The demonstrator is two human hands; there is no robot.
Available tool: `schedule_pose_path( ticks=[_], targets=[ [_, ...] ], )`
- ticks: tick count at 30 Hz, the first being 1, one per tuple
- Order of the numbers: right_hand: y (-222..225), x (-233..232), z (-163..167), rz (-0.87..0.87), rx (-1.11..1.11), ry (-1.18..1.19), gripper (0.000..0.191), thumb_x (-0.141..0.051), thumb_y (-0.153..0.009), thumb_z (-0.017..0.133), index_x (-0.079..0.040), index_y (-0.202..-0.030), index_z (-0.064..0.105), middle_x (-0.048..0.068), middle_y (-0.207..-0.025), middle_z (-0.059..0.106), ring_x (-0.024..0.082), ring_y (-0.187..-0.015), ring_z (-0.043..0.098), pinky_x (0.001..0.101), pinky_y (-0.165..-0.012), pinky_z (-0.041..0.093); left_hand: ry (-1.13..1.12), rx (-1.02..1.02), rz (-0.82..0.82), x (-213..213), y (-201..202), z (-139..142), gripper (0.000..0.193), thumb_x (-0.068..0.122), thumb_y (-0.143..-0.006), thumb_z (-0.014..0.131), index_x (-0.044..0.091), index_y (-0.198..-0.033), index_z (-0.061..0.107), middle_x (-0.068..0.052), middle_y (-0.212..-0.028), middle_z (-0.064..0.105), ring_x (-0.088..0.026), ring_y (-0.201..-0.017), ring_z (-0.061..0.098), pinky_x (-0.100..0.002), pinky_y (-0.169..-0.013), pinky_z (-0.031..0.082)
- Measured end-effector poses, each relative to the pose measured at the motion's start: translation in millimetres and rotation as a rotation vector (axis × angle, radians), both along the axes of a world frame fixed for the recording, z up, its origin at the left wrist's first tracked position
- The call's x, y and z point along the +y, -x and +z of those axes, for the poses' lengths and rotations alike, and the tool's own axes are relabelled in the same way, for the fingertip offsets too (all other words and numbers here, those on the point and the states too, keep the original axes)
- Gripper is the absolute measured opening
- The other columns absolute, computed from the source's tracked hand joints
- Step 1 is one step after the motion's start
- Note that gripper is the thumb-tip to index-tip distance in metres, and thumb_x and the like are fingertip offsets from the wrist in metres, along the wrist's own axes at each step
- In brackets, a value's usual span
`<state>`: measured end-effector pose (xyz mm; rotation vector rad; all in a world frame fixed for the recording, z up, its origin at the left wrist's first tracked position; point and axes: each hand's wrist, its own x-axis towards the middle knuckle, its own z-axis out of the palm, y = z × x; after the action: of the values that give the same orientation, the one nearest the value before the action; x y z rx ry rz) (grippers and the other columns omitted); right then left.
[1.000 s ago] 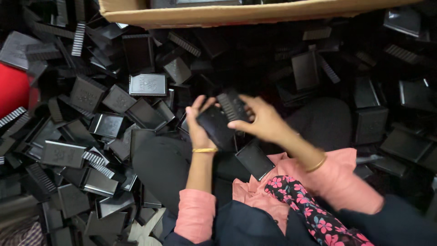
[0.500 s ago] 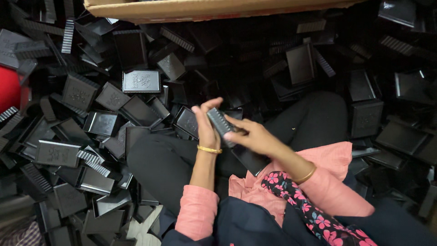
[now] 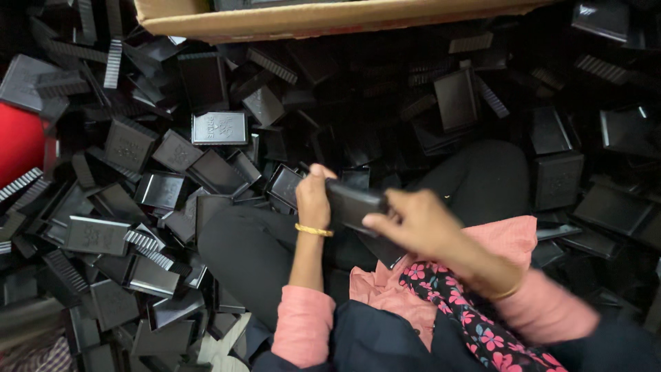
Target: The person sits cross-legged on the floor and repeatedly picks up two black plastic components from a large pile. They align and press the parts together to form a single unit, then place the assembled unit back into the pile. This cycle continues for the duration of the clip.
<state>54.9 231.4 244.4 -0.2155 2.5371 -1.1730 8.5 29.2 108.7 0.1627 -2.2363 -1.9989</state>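
Observation:
Both hands hold one small black plastic box (image 3: 351, 204) above my lap. My left hand (image 3: 313, 198), with a gold bangle at the wrist, grips its left end. My right hand (image 3: 413, 222) closes over its right end from the side. I sit cross-legged in black trousers (image 3: 248, 248) and pink sleeves. Another black piece (image 3: 382, 249) lies on my lap under the hands.
Several black plastic boxes and ribbed lids are heaped all around me, such as an embossed lid (image 3: 219, 128) ahead. A cardboard box (image 3: 275, 19) stands at the top edge. A red object (image 3: 19, 141) lies at the far left.
The hands have drawn closer to my body and lowered. The right hand turned the black box from upright to lying sideways between both hands.

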Motion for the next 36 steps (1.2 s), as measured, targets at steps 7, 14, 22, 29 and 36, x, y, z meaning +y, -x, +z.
schedule_pose_path(
  ticks=[7, 14, 22, 29, 36],
  targets=[
    [92.2, 68.2, 126.6, 0.133, 0.595, 0.506, 0.036, -0.034, -0.106, 0.059, -0.001, -0.092, 0.061, 0.01, -0.106, 0.07, 0.021, -0.089, 0.068, 0.0324, -0.079, 0.054, 1.176, 0.31, -0.2, 30.0, 111.2, -27.8, 0.029, 0.034, -0.08, 0.062, 0.011, -0.079, 0.08, -0.013, -0.139, 0.06, -0.033, -0.134, 0.054, -0.08, -0.104, 0.015],
    [109.3, 109.7, 39.8, -0.083, 0.337, -0.228, 0.057, -0.049, -0.092, 0.065, -0.006, -0.129, 0.067, 0.022, -0.111, 0.077, 0.031, -0.091, 0.076, 0.0451, -0.085, 0.059, 1.306, 0.355, -0.143, 32.1, 128.3, -49.4, 0.016, 0.016, -0.092, 0.063, 0.013, -0.102, 0.076, -0.006, -0.117, 0.063, -0.024, -0.118, 0.059, -0.076, -0.12, 0.011],
    [163.6, 133.7, -152.1, -0.32, 0.486, -0.787, 0.064, -0.059, -0.096, 0.074, -0.031, -0.149, 0.05, 0.031, -0.151, 0.036, 0.052, -0.138, 0.036, 0.0695, -0.104, 0.033, 0.411, 0.307, -0.161, -8.1, 17.3, -0.3, 0.027, 0.011, -0.097, 0.07, 0.008, -0.123, 0.068, -0.009, -0.114, 0.062, -0.028, -0.108, 0.063, -0.038, -0.097, 0.052],
    [118.2, 129.4, -85.9, -0.34, 0.388, -0.429, 0.067, -0.03, -0.079, 0.087, -0.016, -0.134, 0.052, 0.025, -0.131, 0.053, 0.045, -0.122, 0.052, 0.0578, -0.099, 0.044, -1.019, 0.04, -0.123, -18.8, -20.6, 6.7, 0.039, 0.021, -0.106, 0.058, 0.012, -0.144, 0.051, -0.004, -0.146, 0.054, -0.026, -0.135, 0.053, -0.051, -0.109, 0.049],
    [23.7, -6.4, -65.7, -0.331, 0.466, 0.517, 0.053, -0.011, -0.087, 0.087, -0.007, -0.121, 0.047, 0.016, -0.139, 0.056, 0.02, -0.125, 0.056, 0.0344, -0.108, 0.049, -1.429, -0.167, -0.106, 14.5, -14.4, -16.3, 0.062, 0.056, -0.103, 0.043, 0.013, -0.148, 0.049, -0.012, -0.138, 0.054, -0.042, -0.133, 0.053, -0.054, -0.11, 0.044]
  ],
)
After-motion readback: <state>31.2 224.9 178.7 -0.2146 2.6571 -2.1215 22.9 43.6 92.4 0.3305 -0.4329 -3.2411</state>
